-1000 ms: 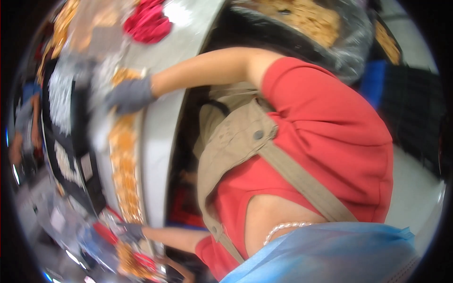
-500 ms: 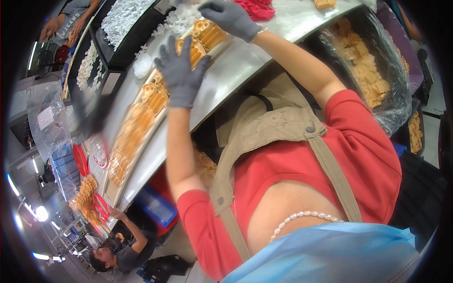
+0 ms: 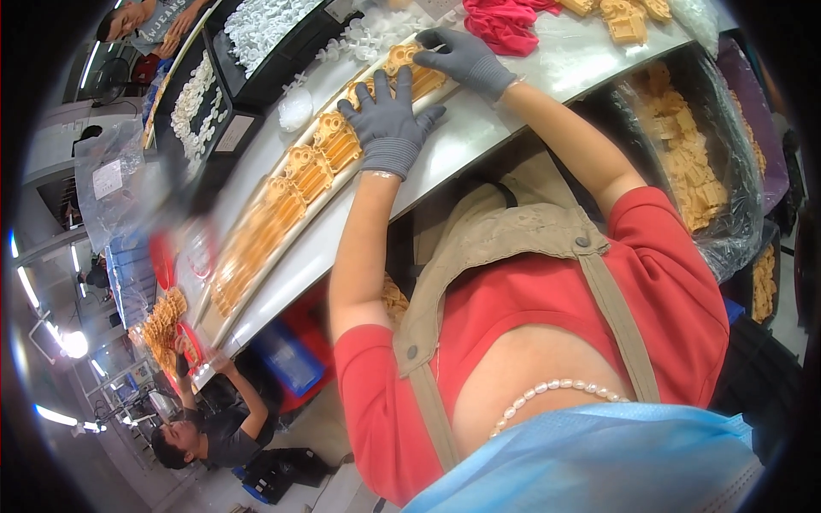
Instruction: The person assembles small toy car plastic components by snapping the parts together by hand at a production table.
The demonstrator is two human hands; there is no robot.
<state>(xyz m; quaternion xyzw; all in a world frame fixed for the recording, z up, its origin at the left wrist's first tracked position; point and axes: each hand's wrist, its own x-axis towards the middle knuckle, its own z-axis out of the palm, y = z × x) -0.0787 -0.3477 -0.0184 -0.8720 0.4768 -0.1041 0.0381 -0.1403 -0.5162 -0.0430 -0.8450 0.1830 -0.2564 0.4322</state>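
A row of yellow plastic parts [image 3: 308,173] with round openings and ribbed bodies lies in a long pale channel on the table. My left hand [image 3: 389,124], in a grey glove, rests across the upper part of the row with its fingers spread, covering some of the parts. My right hand [image 3: 469,64], also gloved in grey, is at the row's far end. Its thumb and forefinger are bent in against the last yellow plastic part [image 3: 402,58]. Its other fingertips are partly hidden. Toward the lower left, the row is blurred.
Black bins of white parts [image 3: 256,34] stand beyond the channel, with loose white pieces [image 3: 376,36] nearby. Red cloth [image 3: 505,24] and yellow parts [image 3: 629,19] lie at the table's back right. A plastic-lined bin [image 3: 684,145] stands right. A co-worker [image 3: 214,432] sits lower left.
The whole view has shifted, so the scene sits further right. My right hand's fingers have come onto the end part; my left hand stays spread over the row. The co-worker's arms have moved.
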